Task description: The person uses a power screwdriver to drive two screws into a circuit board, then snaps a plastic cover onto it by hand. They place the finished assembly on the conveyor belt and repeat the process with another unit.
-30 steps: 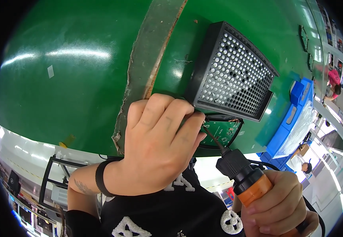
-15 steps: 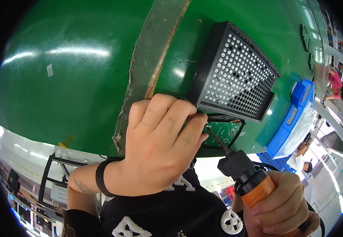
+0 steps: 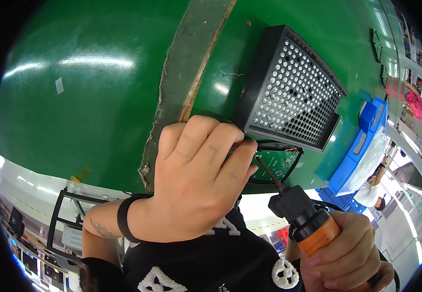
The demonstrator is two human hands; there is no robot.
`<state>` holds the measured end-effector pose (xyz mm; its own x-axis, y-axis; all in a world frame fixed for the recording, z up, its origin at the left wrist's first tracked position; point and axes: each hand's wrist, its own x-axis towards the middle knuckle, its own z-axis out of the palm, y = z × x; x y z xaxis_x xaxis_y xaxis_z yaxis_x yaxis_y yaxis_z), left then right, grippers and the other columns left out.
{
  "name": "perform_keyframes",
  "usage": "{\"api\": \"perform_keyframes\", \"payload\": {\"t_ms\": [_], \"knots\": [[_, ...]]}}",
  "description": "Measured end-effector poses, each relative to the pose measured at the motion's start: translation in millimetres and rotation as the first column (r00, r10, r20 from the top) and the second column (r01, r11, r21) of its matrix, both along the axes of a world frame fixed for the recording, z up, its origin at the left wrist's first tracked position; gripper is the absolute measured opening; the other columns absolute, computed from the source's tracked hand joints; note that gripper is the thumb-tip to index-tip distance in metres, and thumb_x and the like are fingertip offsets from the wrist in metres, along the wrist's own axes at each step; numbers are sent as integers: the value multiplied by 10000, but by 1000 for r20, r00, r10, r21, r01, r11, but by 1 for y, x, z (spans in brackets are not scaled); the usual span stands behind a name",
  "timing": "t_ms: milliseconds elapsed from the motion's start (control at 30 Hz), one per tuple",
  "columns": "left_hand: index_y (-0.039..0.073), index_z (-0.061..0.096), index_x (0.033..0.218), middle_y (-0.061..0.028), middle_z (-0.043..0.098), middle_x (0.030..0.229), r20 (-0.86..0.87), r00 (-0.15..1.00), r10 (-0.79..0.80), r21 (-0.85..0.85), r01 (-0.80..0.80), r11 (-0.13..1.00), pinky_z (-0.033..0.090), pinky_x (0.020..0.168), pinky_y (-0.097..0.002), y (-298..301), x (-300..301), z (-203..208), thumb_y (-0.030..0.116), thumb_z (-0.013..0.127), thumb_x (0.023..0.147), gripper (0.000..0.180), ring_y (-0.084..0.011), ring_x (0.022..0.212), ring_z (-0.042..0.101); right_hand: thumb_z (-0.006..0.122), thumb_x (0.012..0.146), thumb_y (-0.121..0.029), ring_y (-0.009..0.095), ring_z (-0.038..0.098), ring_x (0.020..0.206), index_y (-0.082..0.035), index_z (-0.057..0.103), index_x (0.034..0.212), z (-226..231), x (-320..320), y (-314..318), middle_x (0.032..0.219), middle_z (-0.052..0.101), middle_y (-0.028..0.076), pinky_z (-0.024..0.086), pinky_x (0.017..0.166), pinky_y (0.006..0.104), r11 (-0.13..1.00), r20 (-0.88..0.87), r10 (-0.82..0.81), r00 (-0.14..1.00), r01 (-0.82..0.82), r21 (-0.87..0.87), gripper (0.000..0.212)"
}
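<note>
The green table top [image 3: 89,112] lies open and bare to the left, crossed only by a flat worn strip [image 3: 191,73]; to the right, the black perforated tray [image 3: 291,92] stands tilted, touching the left hand [image 3: 196,185] and blocking the way beyond it; the screwdriver [image 3: 303,219] in the right hand [image 3: 349,258] slants into the narrow gap over the circuit board [image 3: 279,163]; blue bins [image 3: 361,141] crowd the far right edge.
</note>
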<state>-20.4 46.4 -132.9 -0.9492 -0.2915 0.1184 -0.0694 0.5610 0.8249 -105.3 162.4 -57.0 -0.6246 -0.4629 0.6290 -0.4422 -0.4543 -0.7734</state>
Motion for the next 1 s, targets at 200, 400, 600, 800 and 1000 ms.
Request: {"api": "perform_keyframes", "payload": {"t_ms": [200,400,600,800,1000], "knots": [[67,629,890,-37,530,892,-10,1000,0,2,1,1000,315,675,-342,0,0,-1,117,740,534,376,-233,797,492,623,740,-31,54,452,392,-48,377,1156,1,5,-2,609,461,-21,421,326,184,998,11,-52,999,52,22,483],[65,628,890,-43,528,893,-4,1000,1,-3,-1,1000,316,673,-344,1,3,-3,119,739,539,372,-237,800,495,629,760,-47,67,436,381,-48,371,1165,-1,4,2,627,462,-6,418,314,198,998,6,28,1000,-28,52,480],[49,624,887,-67,526,883,-58,997,-41,4,41,999,336,699,-354,-3,-5,9,103,733,591,319,-259,800,501,614,808,-124,163,524,510,-101,321,1222,15,-14,7,648,479,22,469,461,291,957,54,170,984,-178,229,508],[22,608,930,-103,564,907,-10,998,-56,216,57,975,414,733,-330,-42,13,51,76,688,693,256,-250,843,527,519,844,-139,133,506,552,-77,344,1198,33,-30,31,761,505,56,438,505,277,960,397,-277,875,238,147,400],[-9,515,1113,-134,552,985,-611,791,-38,-281,-172,944,392,782,-364,-100,48,152,299,662,752,496,-280,906,505,551,749,-19,218,528,954,23,231,1297,-11,-79,108,1081,490,143,429,854,359,335,-67,-412,909,219,916,636]]}}
